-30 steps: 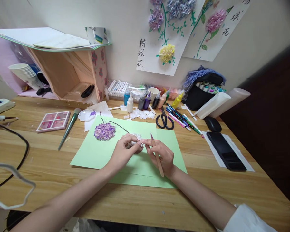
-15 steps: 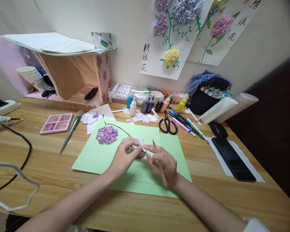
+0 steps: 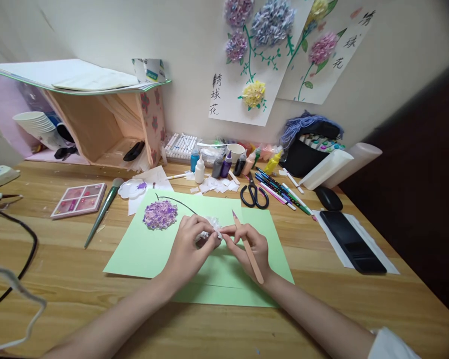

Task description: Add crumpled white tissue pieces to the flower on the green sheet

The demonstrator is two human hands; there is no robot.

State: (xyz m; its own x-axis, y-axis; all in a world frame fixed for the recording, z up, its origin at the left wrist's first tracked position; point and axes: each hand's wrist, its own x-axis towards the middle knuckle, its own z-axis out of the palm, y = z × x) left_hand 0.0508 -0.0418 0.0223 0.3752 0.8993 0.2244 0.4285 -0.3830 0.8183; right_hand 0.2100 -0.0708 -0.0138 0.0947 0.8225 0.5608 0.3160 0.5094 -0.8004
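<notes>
Over the green paper (image 3: 130, 249), my left hand (image 3: 192, 244) is closed, its thumb and fingers pinching a small piece of white paper (image 3: 219, 234). My right hand (image 3: 249, 247) meets it there, thumb and index fingertips at the same white piece. A wooden stick with a purple tip (image 3: 252, 257) is held between the fingers of my right hand. White crumpled paper (image 3: 212, 222) shows just behind the fingertips. A purple paper flower (image 3: 160, 215) lies on the green paper at the left, with a dark drawn stem curving from it towards my left hand.
Black scissors (image 3: 253, 195), pens (image 3: 280, 187) and paint bottles (image 3: 226, 164) lie or stand behind the paper. Right are a phone (image 3: 353, 242) and a mouse (image 3: 328, 198). Left are a pink palette (image 3: 78, 199) and a brush (image 3: 104, 212). Paper scraps (image 3: 219, 185) lie behind.
The view has shifted, so the scene sits slightly further left. My fingertips have drawn closer around the white piece, which looks more bunched up.
</notes>
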